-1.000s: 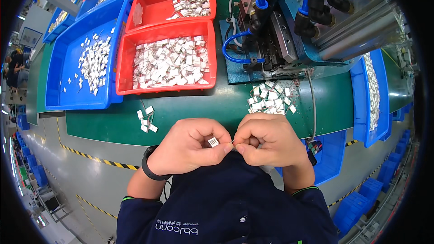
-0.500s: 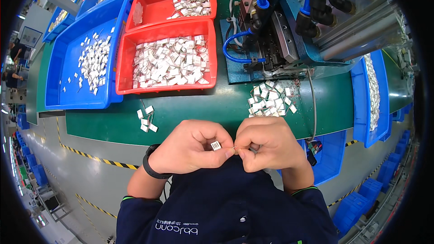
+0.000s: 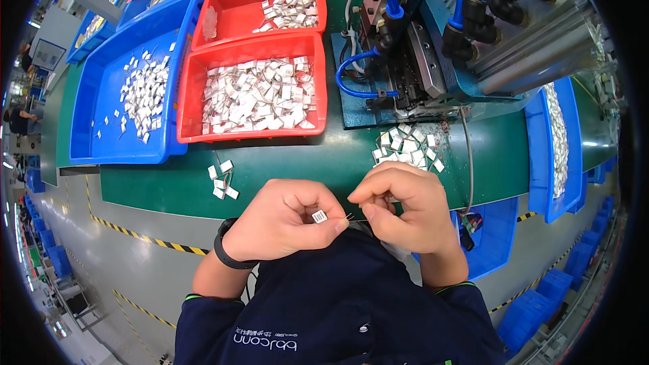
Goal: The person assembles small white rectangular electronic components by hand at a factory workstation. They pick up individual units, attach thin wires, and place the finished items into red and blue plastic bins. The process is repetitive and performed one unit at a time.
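My left hand [image 3: 287,219] is closed in a pinch on a small white wire connector [image 3: 320,216]. Thin wire ends [image 3: 349,217] stick out past its thumb and forefinger tips. Close on the right, my right hand [image 3: 409,206] has its forefinger and thumb tips a little apart, off the wires. Its other fingers curl inward, and the palm is hidden. Several white connectors [image 3: 222,179] with wires lie on the green table beyond my left hand. A larger pile of them [image 3: 405,146] lies just beyond my right hand, which partly covers it.
Two red bins [image 3: 251,136] of connectors stand at the back left, beside a blue bin [image 3: 122,155]. A machine [image 3: 412,54] with blue air hoses stands beyond the right-hand pile. A grey cable [image 3: 468,155] crosses the table edge. Another blue bin [image 3: 539,155] stands far right.
My right hand has let go of the wire ends and moved slightly up and right, its thumb and forefinger parting. My left hand still holds the connector in nearly the same place.
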### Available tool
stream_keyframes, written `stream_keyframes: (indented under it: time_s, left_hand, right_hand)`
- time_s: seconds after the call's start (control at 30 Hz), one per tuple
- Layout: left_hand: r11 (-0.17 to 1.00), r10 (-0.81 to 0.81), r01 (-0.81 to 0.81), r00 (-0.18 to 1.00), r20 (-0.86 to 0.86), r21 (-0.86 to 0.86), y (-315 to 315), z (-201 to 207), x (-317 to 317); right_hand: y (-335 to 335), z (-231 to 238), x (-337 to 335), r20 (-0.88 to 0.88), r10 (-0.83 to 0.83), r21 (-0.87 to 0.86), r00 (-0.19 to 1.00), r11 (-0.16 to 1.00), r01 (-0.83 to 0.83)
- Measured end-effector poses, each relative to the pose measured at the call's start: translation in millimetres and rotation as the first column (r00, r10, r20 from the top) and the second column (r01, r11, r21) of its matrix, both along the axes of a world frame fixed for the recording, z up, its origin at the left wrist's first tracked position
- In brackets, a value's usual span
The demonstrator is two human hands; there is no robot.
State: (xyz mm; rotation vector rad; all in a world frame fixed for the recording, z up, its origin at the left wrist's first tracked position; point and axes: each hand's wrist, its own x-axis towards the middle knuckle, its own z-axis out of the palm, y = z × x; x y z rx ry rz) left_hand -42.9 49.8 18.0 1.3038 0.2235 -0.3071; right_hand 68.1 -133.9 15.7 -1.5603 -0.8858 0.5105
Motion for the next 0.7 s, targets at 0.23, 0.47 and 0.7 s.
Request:
stream_keyframes:
  time_s: [0.23, 0.47, 0.7]
  left_hand:
    - [0.999, -0.009, 0.011, 0.999, -0.034, 0.053, -1.0, 1.0, 0.9]
    - [0.995, -0.028, 0.034, 0.998, -0.062, 0.099, -1.3, 3.1, 3.1]
    - [0.981, -0.128, 0.126, 0.992, 0.005, 0.150, 1.0, -1.9, 2.7]
  right_hand:
    - [1.8, 5.7, 1.0, 0.032, 0.100, -0.060, 0.994, 0.993, -0.098]
    - [2.7, 6.0, -0.7, 0.055, 0.101, -0.127, 0.993, 0.988, -0.093]
    - [-0.3, 4.9, 2.2, 0.127, 0.245, -0.215, 0.961, 0.953, -0.214]
